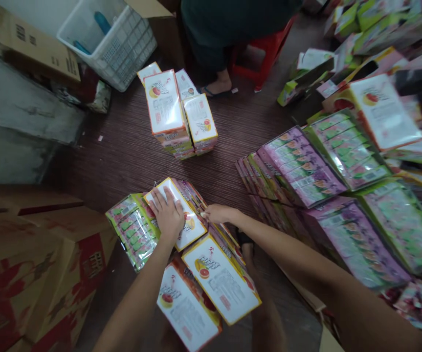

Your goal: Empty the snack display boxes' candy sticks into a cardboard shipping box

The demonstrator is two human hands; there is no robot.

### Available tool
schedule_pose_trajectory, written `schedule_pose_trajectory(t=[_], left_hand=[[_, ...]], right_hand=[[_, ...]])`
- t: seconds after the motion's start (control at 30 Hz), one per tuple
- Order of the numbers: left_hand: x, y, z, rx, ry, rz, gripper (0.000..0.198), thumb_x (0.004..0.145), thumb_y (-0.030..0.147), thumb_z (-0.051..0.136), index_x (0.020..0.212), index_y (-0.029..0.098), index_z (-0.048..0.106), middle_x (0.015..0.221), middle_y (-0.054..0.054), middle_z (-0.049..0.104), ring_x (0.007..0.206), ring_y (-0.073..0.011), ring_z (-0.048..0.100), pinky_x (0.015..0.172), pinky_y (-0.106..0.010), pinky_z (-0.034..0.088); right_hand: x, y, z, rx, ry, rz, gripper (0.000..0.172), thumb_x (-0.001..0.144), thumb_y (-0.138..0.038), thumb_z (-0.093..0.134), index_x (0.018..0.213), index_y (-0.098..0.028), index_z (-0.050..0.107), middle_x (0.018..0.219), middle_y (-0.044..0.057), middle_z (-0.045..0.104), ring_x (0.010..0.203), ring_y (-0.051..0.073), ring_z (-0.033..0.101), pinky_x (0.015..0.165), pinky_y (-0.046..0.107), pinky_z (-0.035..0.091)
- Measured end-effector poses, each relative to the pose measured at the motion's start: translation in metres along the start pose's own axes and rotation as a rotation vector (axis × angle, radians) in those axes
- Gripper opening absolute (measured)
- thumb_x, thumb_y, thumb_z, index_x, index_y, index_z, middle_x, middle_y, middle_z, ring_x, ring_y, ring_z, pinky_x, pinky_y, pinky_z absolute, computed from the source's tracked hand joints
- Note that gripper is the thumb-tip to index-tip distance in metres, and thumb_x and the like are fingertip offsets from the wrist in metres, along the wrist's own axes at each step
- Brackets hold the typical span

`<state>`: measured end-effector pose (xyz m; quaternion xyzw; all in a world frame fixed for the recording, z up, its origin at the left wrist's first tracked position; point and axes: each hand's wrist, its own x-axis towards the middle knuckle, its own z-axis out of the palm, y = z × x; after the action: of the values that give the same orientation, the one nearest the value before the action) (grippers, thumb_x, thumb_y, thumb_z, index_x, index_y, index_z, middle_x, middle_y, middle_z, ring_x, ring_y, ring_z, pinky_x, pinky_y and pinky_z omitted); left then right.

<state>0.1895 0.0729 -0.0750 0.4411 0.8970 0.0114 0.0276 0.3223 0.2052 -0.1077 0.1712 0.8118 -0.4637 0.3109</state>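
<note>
My left hand (167,215) lies flat with fingers spread on a white-topped carton (194,230) with fruit print and a yellow edge. Beside that carton's right edge is my right hand (218,214), its fingers curled together. A small whitish bit shows at the fingertips, too small to name. To the left, a green carton (135,234) shows rows of shiny packets. Nearer to me lie a yellow-edged carton (225,278) and an orange-edged carton (192,313), both with white tops.
Another carton stack (165,105) stands ahead on the dark floor (122,151). To the right are packet-filled cartons (302,166) and a heap of boxes (387,107). A white basket (122,54), brown cardboard boxes (56,244) and a seated person's foot (220,85) near a red stool (262,56) surround this area.
</note>
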Motion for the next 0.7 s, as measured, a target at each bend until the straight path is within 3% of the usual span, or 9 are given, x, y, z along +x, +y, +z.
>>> schedule_pose_trajectory(t=[0.07, 0.17, 0.23, 0.33, 0.43, 0.53, 0.6, 0.7], left_hand=[[0.003, -0.001, -0.002, -0.015, 0.009, 0.01, 0.066, 0.1, 0.035, 0.034, 0.157, 0.004, 0.02, 0.162, -0.029, 0.007, 0.153, -0.0361, 0.002, 0.122, -0.06, 0.008], [0.011, -0.004, -0.009, -0.032, 0.023, 0.023, 0.066, 0.1, 0.035, 0.034, 0.156, 0.003, 0.021, 0.162, -0.029, 0.005, 0.152, -0.0382, 0.002, 0.12, -0.062, 0.007], [0.009, -0.004, -0.016, -0.05, 0.01, 0.035, 0.066, 0.1, 0.036, 0.034, 0.155, 0.0, 0.022, 0.161, -0.031, 0.008, 0.152, -0.0393, 0.003, 0.12, -0.063, 0.007], [-0.028, 0.008, -0.024, -0.106, -0.017, 0.065, 0.07, 0.1, 0.039, 0.035, 0.154, -0.003, 0.02, 0.16, -0.031, 0.013, 0.152, -0.0381, 0.003, 0.12, -0.063, 0.007], [-0.109, 0.039, -0.017, -0.203, -0.05, 0.197, 0.076, 0.099, 0.041, 0.038, 0.159, 0.005, 0.006, 0.163, -0.025, 0.014, 0.154, -0.0333, 0.003, 0.122, -0.061, 0.011], [-0.189, 0.073, 0.004, -0.191, -0.167, 0.298, 0.085, 0.096, 0.04, 0.044, 0.159, 0.011, -0.005, 0.165, -0.021, 0.008, 0.154, -0.0313, 0.002, 0.123, -0.059, 0.012], [-0.219, 0.087, 0.017, -0.131, -0.183, 0.248, 0.086, 0.096, 0.039, 0.044, 0.159, 0.011, -0.007, 0.166, -0.019, 0.0, 0.154, -0.0311, -0.003, 0.124, -0.059, 0.006], [-0.229, 0.094, 0.027, -0.084, -0.168, 0.195, 0.083, 0.096, 0.039, 0.039, 0.159, 0.013, -0.007, 0.167, -0.013, -0.007, 0.154, -0.0305, -0.006, 0.124, -0.058, -0.001]], right_hand=[[-0.021, 0.013, 0.003, 0.019, 0.056, 0.068, 0.039, 0.097, -0.038, 0.041, 0.097, -0.015, 0.073, 0.105, 0.011, 0.074, 0.086, 0.019, 0.066, 0.061, 0.024, 0.037], [-0.054, 0.045, 0.02, 0.132, 0.29, 0.243, 0.048, 0.101, -0.036, 0.025, 0.099, -0.016, 0.068, 0.105, 0.008, 0.072, 0.09, 0.017, 0.064, 0.067, 0.024, 0.038], [-0.072, 0.072, 0.053, 0.234, 0.427, 0.377, 0.052, 0.103, -0.035, 0.018, 0.098, -0.016, 0.066, 0.102, 0.006, 0.072, 0.092, 0.015, 0.063, 0.073, 0.022, 0.04], [-0.076, 0.113, 0.121, 0.306, 0.388, 0.522, 0.05, 0.103, -0.034, 0.019, 0.099, -0.016, 0.066, 0.1, 0.007, 0.073, 0.089, 0.015, 0.066, 0.069, 0.023, 0.041], [-0.048, 0.153, 0.18, 0.33, 0.285, 0.611, 0.049, 0.102, -0.034, 0.023, 0.104, -0.017, 0.068, 0.106, 0.01, 0.073, 0.093, 0.018, 0.068, 0.067, 0.024, 0.042], [0.002, 0.188, 0.217, 0.336, 0.212, 0.611, 0.048, 0.102, -0.036, 0.026, 0.114, -0.017, 0.068, 0.118, 0.015, 0.07, 0.106, 0.022, 0.067, 0.072, 0.026, 0.044], [0.038, 0.203, 0.236, 0.352, 0.195, 0.561, 0.05, 0.103, -0.036, 0.023, 0.12, -0.017, 0.065, 0.122, 0.016, 0.068, 0.11, 0.022, 0.066, 0.076, 0.026, 0.045], [0.078, 0.209, 0.261, 0.393, 0.197, 0.442, 0.045, 0.102, -0.039, 0.027, 0.121, -0.019, 0.063, 0.124, 0.013, 0.068, 0.111, 0.02, 0.065, 0.082, 0.025, 0.045]])
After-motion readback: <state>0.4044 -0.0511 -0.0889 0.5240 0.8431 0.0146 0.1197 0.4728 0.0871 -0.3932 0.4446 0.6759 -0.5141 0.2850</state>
